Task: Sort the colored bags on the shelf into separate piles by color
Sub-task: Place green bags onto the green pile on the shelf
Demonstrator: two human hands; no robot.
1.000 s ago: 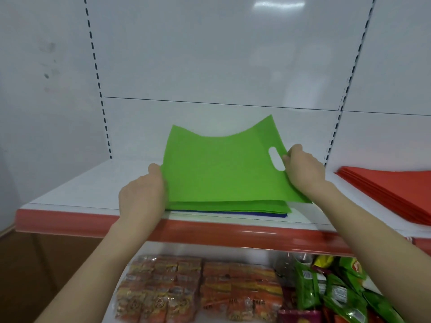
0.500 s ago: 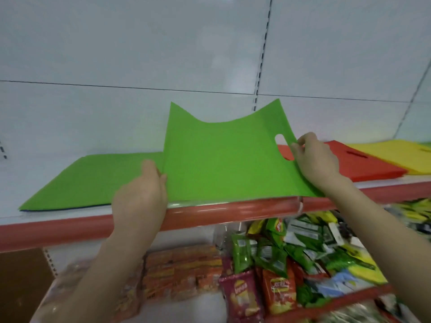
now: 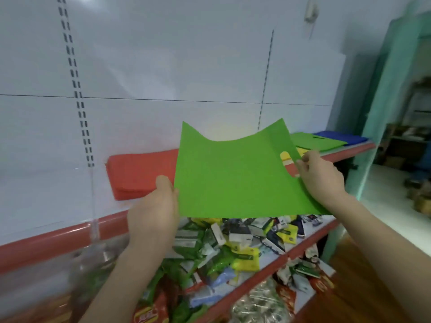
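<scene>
The flat green fabric bag (image 3: 233,178), edges pinched by left hand (image 3: 151,213) and right hand (image 3: 319,176), lies left of the far green bag pile (image 3: 312,142).

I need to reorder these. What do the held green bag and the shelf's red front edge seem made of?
Green bag: likely matte non-woven fabric; its top edge sags, handle slot punched. Red front edge: glossy plastic or painted metal, unclear; it catches highlights.

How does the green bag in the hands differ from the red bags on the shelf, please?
The green bag is one sheet, held up by the left hand and right hand; the red bags lie stacked on the shelf. Both are flat and plain-coloured.
</scene>
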